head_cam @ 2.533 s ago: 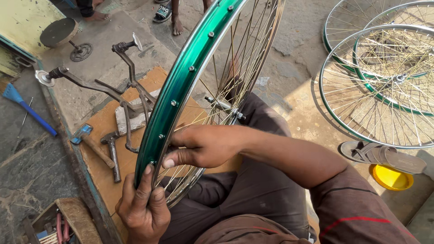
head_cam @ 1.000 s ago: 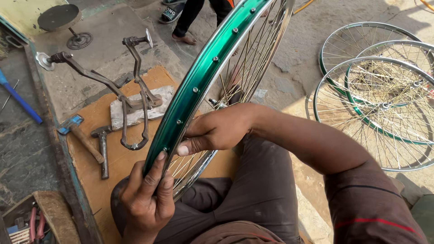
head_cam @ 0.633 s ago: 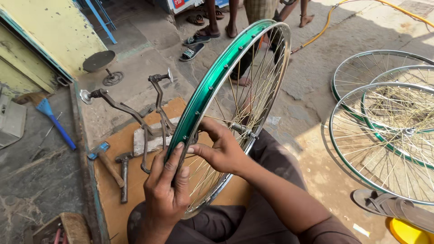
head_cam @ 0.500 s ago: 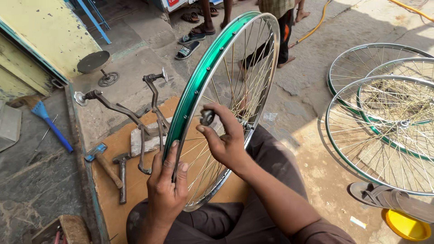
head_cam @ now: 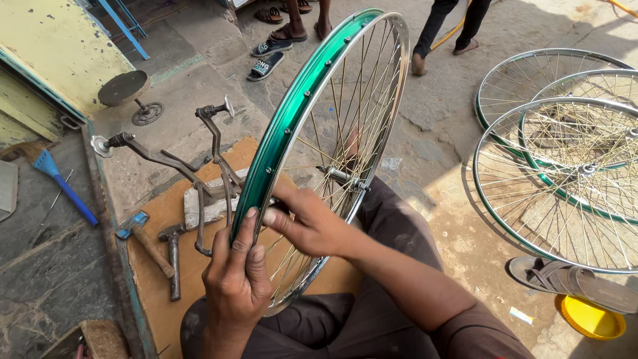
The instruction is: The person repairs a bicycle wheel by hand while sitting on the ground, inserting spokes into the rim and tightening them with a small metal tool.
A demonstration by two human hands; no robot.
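- Now the left hand (head_cam: 236, 282) is nearest. It is curled round the green wheel rim (head_cam: 286, 126), thumb up along the rim's edge, fingers wrapped behind. Wrist comes up from below, arm mostly out of view.
- Right hand (head_cam: 309, 223) is just beside it, reaching in from the right w/ the arm bent across the lap. Its fingers are bunched & pinching sth small at the rim, prob. a spoke end; too small to tell.
- The wheel stands upright on the person's lap, tilted a bit, rim between both hands. Its hub (head_cam: 342, 178) sits just past the right hand.
- To do this well, I think: keep the left hand tight so the rim can't wobble, & turn w/ small, slow moves of the right fingers.
- Left of the hands, on a board (head_cam: 173, 292): two hammers (head_cam: 174, 256) & a bent metal stand (head_cam: 199, 179).
- Far right of the hands: more spoked wheels (head_cam: 565, 159) flat on the ground, a sandal (head_cam: 571, 282), a yellow bowl (head_cam: 591, 319).
- Farthest off, other people's feet (head_cam: 292, 30).
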